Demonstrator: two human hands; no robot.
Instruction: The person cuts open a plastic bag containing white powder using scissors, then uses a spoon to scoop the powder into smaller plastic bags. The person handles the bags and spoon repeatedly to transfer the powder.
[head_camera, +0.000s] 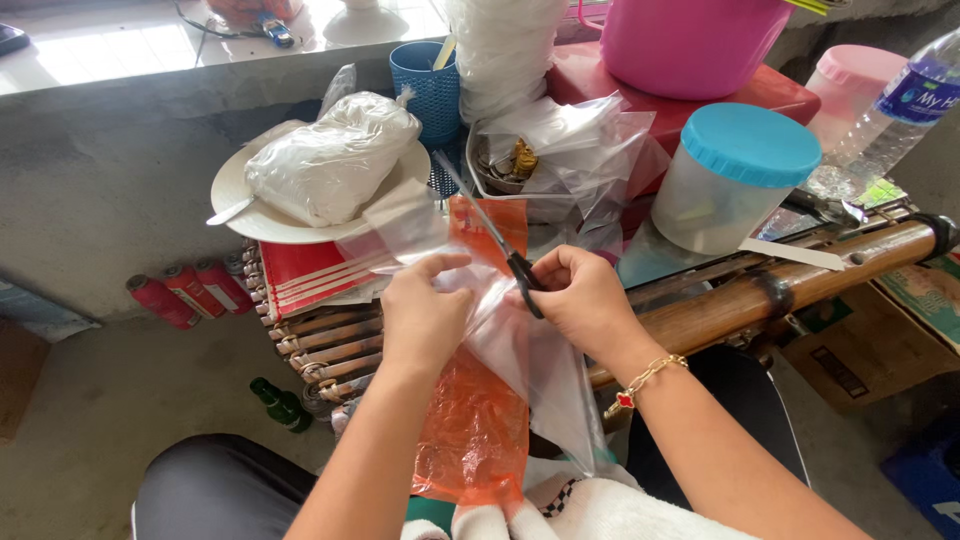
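My right hand (580, 300) grips a pair of black-handled scissors (497, 240), blades pointing up and left. My left hand (425, 305) pinches the top of a clear plastic bag (520, 355) that drapes down between both hands. Behind it hangs an orange plastic bag (475, 420), reaching down to my lap. The scissor blades lie across the clear bag's upper edge, near a strip of clear plastic (400, 215). A gold bracelet is on my right wrist.
A white plate (240, 195) holds a bag of white powder (335, 160). Nearby stand a blue mesh cup (425, 90), a blue-lidded clear jar (730, 175), a pink bucket (690, 45), a water bottle (895, 110), loose plastic bags (580, 140). Red cans (175, 290) and a green bottle (282, 405) lie on the floor.
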